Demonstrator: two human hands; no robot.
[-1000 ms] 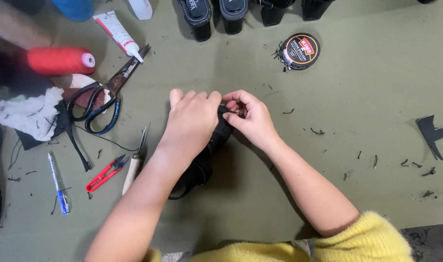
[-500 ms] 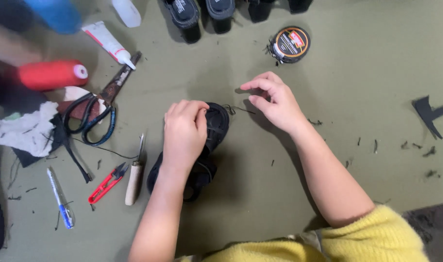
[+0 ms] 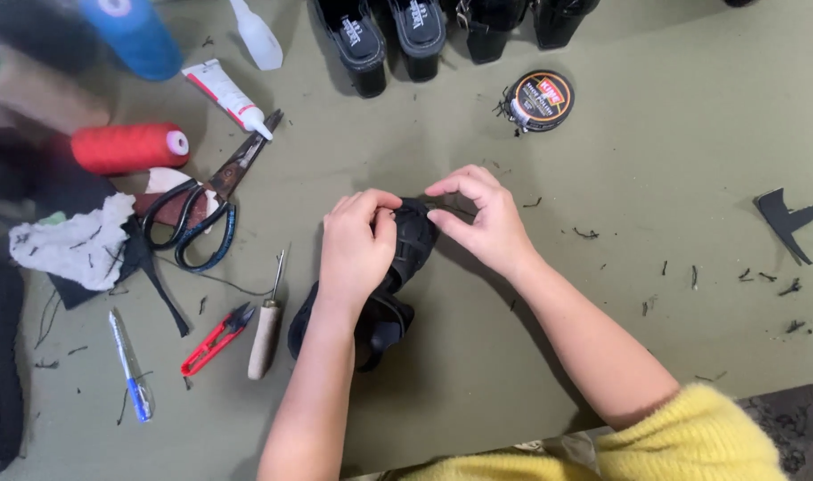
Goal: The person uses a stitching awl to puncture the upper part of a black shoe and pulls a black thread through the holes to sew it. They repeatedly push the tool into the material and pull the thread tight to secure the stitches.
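Back from its reach toward two o'clock, right hand (image 3: 482, 223) pinches thread at the black sandal (image 3: 397, 267) mid-tabletop (image 3: 656, 134); left hand (image 3: 357, 249) clamps it. Mid-stitch; pulling taut seems next.

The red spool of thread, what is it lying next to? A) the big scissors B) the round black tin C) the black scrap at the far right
A: the red spool of thread lies on its side just above the big scissors, far from the round tin.
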